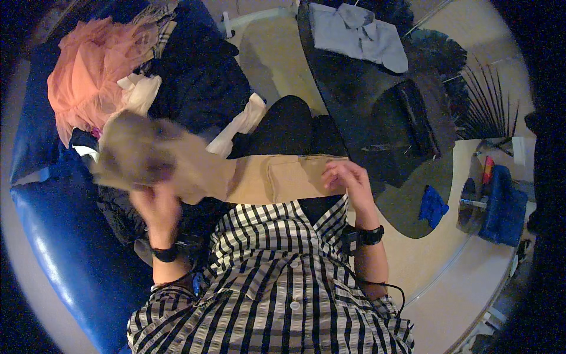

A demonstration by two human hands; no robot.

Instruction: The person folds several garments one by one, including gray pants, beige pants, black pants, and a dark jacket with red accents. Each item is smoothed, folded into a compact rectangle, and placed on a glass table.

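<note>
A tan cloth garment [252, 179] lies stretched across my lap, over my black-clad legs. Its left part is lifted and blurred by motion, showing a darker brownish patch. At the lower edge of that raised part is my left hand [157, 210], its fingers mostly hidden behind or against the cloth; whether they grip it is unclear. My right hand [347, 177] rests at the garment's right end with curled fingers, the thumb and fingertips near the fabric. Whether it pinches the cloth does not show.
A peach tulle garment [88, 79] and dark clothes [194, 71] are heaped on a blue sofa [66, 248] at left. A folded light grey shirt [360, 37] and dark garments [398, 119] lie on a dark-topped table at right. A blue cloth [432, 206] is near its edge.
</note>
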